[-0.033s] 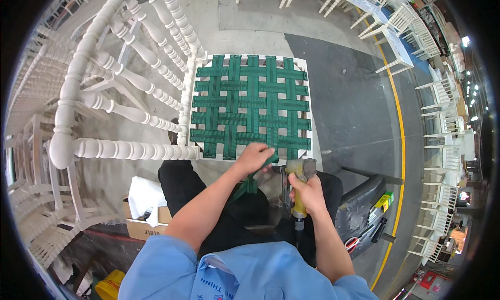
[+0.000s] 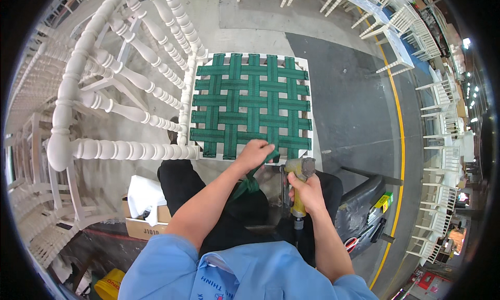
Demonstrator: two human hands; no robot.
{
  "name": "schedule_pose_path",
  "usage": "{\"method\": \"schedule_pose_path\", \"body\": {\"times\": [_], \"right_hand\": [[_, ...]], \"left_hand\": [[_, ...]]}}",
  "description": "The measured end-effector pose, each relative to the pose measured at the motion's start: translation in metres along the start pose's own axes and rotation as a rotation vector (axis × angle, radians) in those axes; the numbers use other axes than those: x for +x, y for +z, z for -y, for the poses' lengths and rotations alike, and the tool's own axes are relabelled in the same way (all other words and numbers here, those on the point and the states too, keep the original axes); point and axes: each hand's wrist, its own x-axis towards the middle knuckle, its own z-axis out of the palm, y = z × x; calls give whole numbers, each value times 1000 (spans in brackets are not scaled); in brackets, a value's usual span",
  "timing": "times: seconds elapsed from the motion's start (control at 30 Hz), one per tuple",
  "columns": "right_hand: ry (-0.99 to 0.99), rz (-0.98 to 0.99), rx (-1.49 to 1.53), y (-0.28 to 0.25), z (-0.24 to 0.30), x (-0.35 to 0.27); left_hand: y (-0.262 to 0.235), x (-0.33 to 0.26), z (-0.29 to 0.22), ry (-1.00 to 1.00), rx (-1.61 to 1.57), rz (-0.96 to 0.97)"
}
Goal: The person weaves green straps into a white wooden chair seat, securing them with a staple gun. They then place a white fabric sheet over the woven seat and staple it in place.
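Note:
In front of me stands a white wooden chair with turned spindles (image 2: 119,149). Its seat is a lattice of woven green webbing (image 2: 253,99) fixed over a white frame. At the near edge of the seat, my left hand (image 2: 255,156) is closed on a loose green webbing strap (image 2: 249,182), whose tail hangs over my lap. My right hand (image 2: 307,193) grips a yellow pneumatic staple gun (image 2: 298,201) by its handle. The gun's grey head lies beside the seat's near right corner, to the right of my left hand. Its tip is hard to make out.
A cardboard box (image 2: 143,228) with white wrapping (image 2: 145,196) is at left, and a yellow container (image 2: 108,284) lies below it. At right, a black bench (image 2: 359,206) holds red-handled scissors (image 2: 351,243) and a green-yellow box (image 2: 384,201). White chairs line both sides.
Almost nothing differs. My left hand has shifted very slightly with the strap; the staple gun stays beside the seat corner.

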Motion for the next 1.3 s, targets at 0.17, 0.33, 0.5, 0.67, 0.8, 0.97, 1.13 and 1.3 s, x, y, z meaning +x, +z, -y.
{"method": "schedule_pose_path", "body": {"times": [0.17,0.33,0.5,0.67,0.8,0.97,1.13,1.3], "right_hand": [[28,4,-69,13,6,27],[20,-2,-101,16,7,35],[26,-12,-102,18,2,39],[47,-12,-173,19,1,41],[26,-23,-175,22,3,41],[34,-29,-159,33,4,40],[2,0,-140,39,5,36],[49,7,-99,33,13,26]], "left_hand": [[-6,36,0,31,23,-25],[-8,41,0,-33,73,-11],[-7,38,-3,-60,46,-8],[-9,36,-3,-39,8,-10],[-10,34,-7,-78,22,3],[-12,33,-9,-93,-39,2],[-15,32,-9,-135,-138,38],[-21,29,-17,-192,-129,105]]}}
